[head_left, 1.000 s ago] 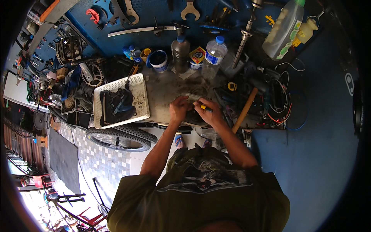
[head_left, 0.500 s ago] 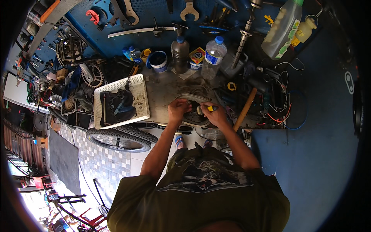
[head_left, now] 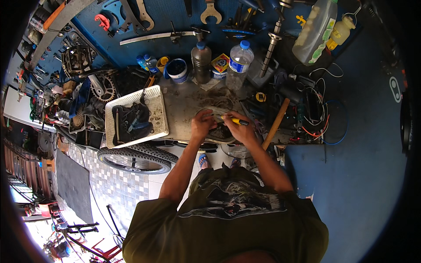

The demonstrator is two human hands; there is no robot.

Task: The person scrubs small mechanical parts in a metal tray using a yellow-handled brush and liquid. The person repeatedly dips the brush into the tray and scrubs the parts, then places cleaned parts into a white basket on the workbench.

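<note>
My right hand (head_left: 244, 130) is closed around a brush with a yellow-and-black handle (head_left: 239, 121); its head points left toward my other hand. Opposite it, my left hand (head_left: 201, 125) has its fingers curled in a pinch, and the small thing in them is too hard to make out. Both hands are close together above a shallow pan (head_left: 218, 142) with dark, dirty contents, near the front edge of the workbench (head_left: 177, 101).
Left of my hands, a white perforated basket (head_left: 165, 115) holds dark tools and parts. Behind stand a dark-filled bottle (head_left: 201, 65), a clear bottle (head_left: 239, 79) and a blue tub (head_left: 177, 74). A wooden handle (head_left: 276, 124) and tangled cables (head_left: 316, 115) lie to the right.
The brush has turned in my right hand, so its handle now points right and shows more. My left fingers have lifted slightly and shifted.
</note>
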